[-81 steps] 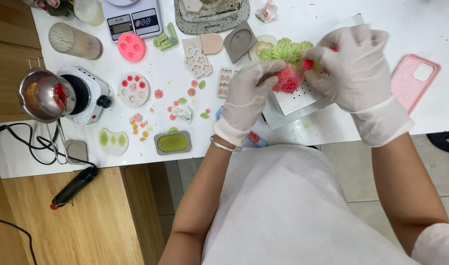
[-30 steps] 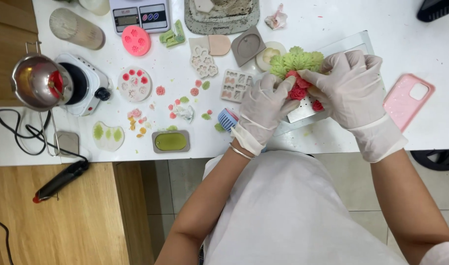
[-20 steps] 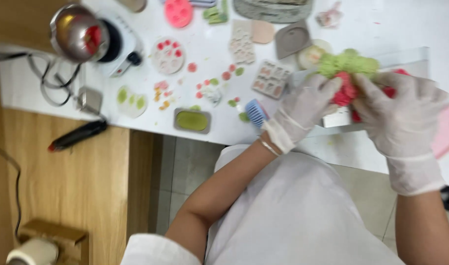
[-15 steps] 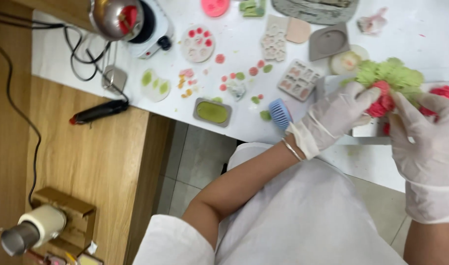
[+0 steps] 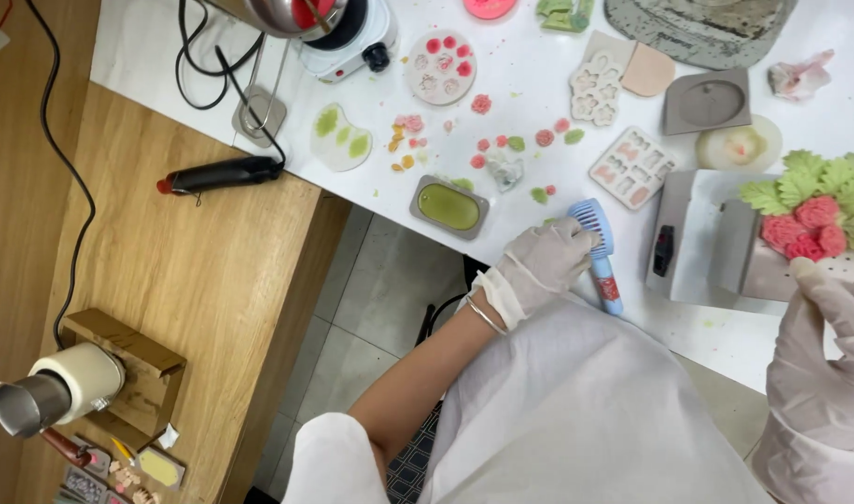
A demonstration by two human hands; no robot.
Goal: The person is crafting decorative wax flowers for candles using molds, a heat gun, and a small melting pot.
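counter point(image 5: 548, 103): white top, lit evenly, spanning upper right | wooden side table point(image 5: 175, 280): light grain, butted against counter's left edge | floor point(image 5: 371, 308): pale grey tiles below counter's front edge

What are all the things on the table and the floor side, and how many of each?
Fan: one, blue, table's front edge.
Box: one, white, table right.
Flowers: three or so, pink, on box.
Leaves: a cluster, green, around flowers.
Oval mould: one, green, table middle.
Round mould: one, white with pink, table top.
Heater: one, white, top left.
Black tool: one, wooden bench.
Left hand: white glove, on fan.
Right hand: white glove, at box.
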